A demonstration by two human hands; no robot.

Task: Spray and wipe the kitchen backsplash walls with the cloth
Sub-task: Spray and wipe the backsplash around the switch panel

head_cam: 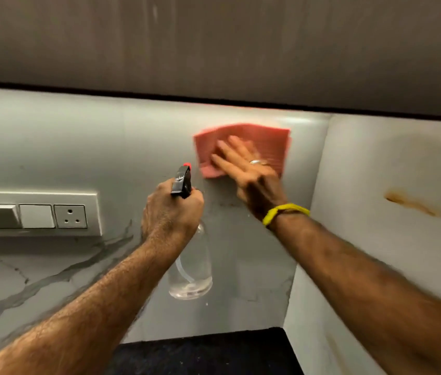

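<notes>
Against the backsplash (pixel 78 147), right hand (pixel 243 169) flat on cloth (pixel 265 142), left hand (pixel 170 212) gripping upright spray bottle (pixel 191 266), nozzle toward wall

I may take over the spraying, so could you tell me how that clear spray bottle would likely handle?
The spray bottle looks nearly empty, with only a little liquid at the bottom, so it is probably light. The left hand grips it by the neck alone. Its smooth clear wall may be slippery if wet.
</notes>
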